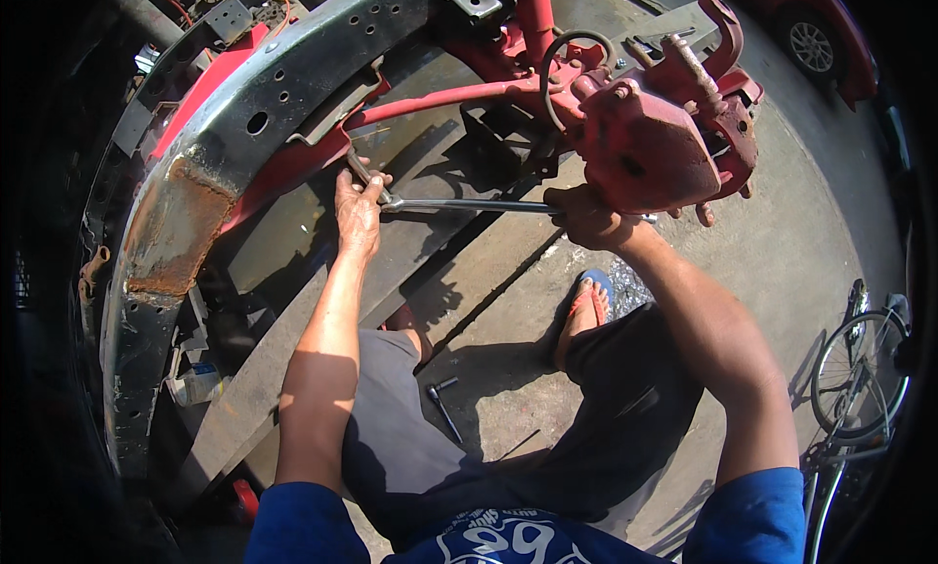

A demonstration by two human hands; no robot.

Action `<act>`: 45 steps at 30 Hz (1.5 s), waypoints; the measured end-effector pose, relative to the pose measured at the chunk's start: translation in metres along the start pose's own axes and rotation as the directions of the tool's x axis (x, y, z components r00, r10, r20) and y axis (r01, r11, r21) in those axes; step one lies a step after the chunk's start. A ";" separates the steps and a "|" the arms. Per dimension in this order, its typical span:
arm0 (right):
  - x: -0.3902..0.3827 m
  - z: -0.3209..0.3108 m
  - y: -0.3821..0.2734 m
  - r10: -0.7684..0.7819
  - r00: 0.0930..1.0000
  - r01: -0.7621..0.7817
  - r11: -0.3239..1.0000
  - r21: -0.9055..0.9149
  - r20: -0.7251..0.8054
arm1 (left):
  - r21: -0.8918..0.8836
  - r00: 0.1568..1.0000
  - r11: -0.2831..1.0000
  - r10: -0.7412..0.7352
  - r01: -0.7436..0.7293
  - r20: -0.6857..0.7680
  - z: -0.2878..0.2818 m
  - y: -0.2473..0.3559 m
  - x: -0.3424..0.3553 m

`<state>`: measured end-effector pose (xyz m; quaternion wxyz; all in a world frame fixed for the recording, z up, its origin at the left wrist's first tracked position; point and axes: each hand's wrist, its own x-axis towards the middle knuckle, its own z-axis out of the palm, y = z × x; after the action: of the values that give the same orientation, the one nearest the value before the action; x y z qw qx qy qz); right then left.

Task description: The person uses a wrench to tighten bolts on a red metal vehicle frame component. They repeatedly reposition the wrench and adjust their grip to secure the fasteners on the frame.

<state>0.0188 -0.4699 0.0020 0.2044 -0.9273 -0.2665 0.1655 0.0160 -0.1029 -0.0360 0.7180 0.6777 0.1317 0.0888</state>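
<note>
A long chrome socket wrench handle [479, 205] lies almost level between my hands. My right hand [589, 218] is closed round its right end, just under a red-painted wheel hub assembly [650, 153]. Closed at the wrench's head end is my left hand [360, 208], its fingers and thumb around the joint. From there a short brownish metal piece [359, 163] runs up toward the bent end of a red bar [440, 102]; the exact contact there is too small to tell. Beside my left hand curves a black vehicle frame rail [337, 51] with a rusty patch [181, 227].
A second socket handle [445, 412] lies on the concrete between my legs. Long grey beams [293, 368] cross the ground below the frame. A bicycle [860, 378] stands at the right, a red car [811, 36] at the far right. A can [197, 383] sits beside the rail.
</note>
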 end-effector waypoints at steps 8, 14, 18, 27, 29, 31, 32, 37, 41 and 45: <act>0.016 0.014 -0.014 0.030 0.993 -0.020 0.996 0.086 -0.116 | 0.019 0.989 0.996 0.090 -0.088 -0.121 -0.021 0.002 0.015; 0.028 0.012 -0.023 0.174 0.978 -0.199 0.943 0.268 0.113 | 0.154 0.975 0.968 0.211 -0.198 -0.073 -0.022 0.002 0.017; 0.027 0.012 -0.026 0.090 0.996 -0.093 0.987 0.131 0.026 | 0.123 0.970 0.977 0.190 -0.172 -0.153 -0.018 0.003 0.020; 0.040 0.034 0.003 -0.005 0.985 0.031 0.988 0.149 -0.171 | -0.090 0.973 0.975 0.188 -0.201 -0.137 -0.016 0.000 0.028; 0.046 0.035 0.012 0.128 0.992 -0.124 0.971 0.205 -0.006 | -0.151 0.978 0.974 0.144 -0.168 -0.153 -0.014 0.001 0.030; 0.050 0.034 0.014 0.091 0.994 -0.097 0.990 0.101 0.063 | -0.186 0.977 0.971 0.113 -0.147 -0.180 -0.014 0.004 0.031; 0.051 0.033 0.010 -0.006 0.998 0.007 1.000 -0.028 0.060 | -0.207 0.977 0.968 0.101 -0.139 -0.186 -0.013 0.005 0.031; 0.020 0.017 -0.034 -0.004 1.000 0.001 0.974 0.226 0.012 | -0.223 0.975 0.961 0.124 -0.165 -0.187 -0.019 0.015 0.031; -0.001 0.000 -0.072 0.195 0.980 -0.199 0.970 0.141 0.045 | -0.287 0.987 0.945 0.138 -0.157 -0.084 -0.023 0.011 0.031; -0.011 -0.004 -0.085 0.236 0.972 -0.232 0.964 0.132 -0.015 | -0.188 0.997 0.981 0.022 -0.035 -0.069 -0.031 0.004 0.035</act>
<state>-0.0246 -0.4109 0.0471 0.2469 -0.9395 -0.1408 0.1912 0.0393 -0.0624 -0.0362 0.7731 0.6048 0.1367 0.1336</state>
